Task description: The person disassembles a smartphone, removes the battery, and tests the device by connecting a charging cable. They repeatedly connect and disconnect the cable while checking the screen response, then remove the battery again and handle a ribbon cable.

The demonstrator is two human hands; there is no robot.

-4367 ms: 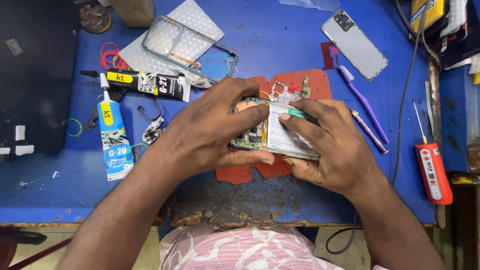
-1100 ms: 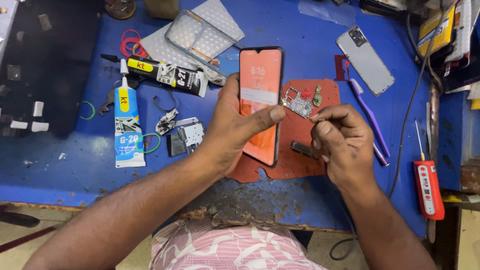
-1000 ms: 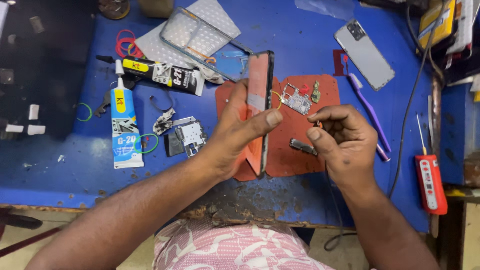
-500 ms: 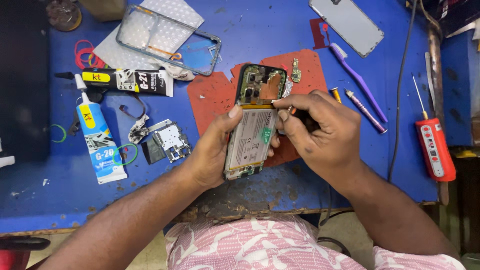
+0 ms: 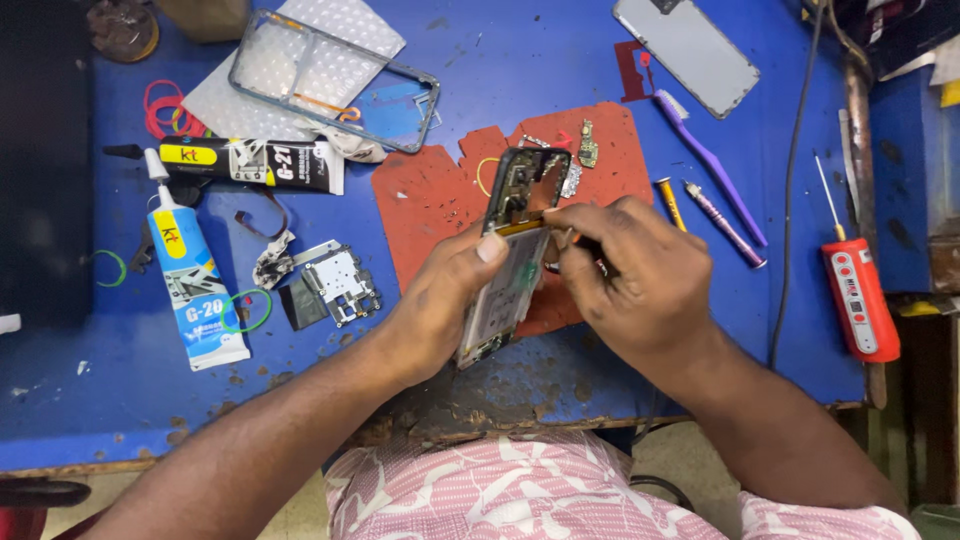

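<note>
An opened phone (image 5: 512, 255) with its inner parts showing is tilted up above a red work mat (image 5: 440, 200). My left hand (image 5: 440, 305) grips its left edge, thumb on the frame. My right hand (image 5: 625, 280) is closed on a thin tool, mostly hidden by the fingers, with the fingertips touching the middle of the phone. Small loose parts (image 5: 585, 150) lie on the mat's far end.
On the blue bench: a white glue tube (image 5: 195, 280), a black glue tube (image 5: 250, 162), a phone frame (image 5: 335, 80), a metal shield plate (image 5: 335, 285), a grey back cover (image 5: 685, 55), a purple brush (image 5: 715, 170), a screwdriver (image 5: 725, 225), a red tool (image 5: 860, 300), a black cable (image 5: 790, 200).
The phone was turned from screen-up, through edge-on, to open side up. My right hand then moved onto it, and both hands came nearer the bench's front edge.
</note>
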